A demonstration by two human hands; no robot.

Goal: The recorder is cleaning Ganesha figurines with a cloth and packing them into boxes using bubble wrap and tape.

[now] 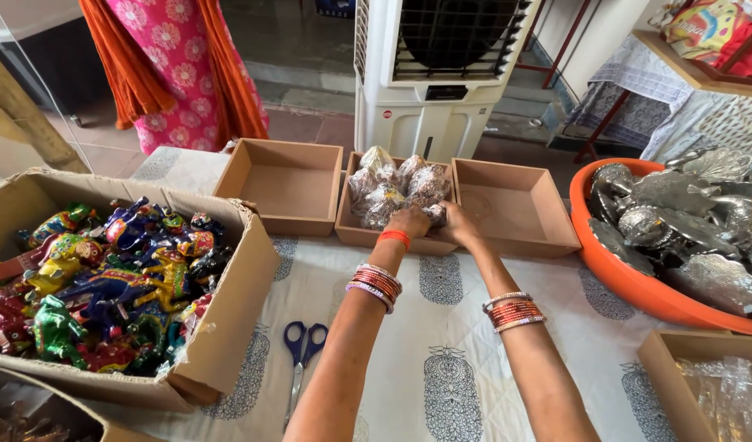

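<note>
Both hands, left hand (410,221) and right hand (458,225), close together on a wrapped figurine (435,214), seating it in the middle tray (355,233); next likely calls for releasing it snugly beside the other bundles (392,184).

A white air cooler (431,74) stands on the tiled floor (302,90) (daylit) behind the table.

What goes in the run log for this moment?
left hand: on wrapped figurines | right hand: same | middle wooden tray: filled | scissors: untouched
</note>
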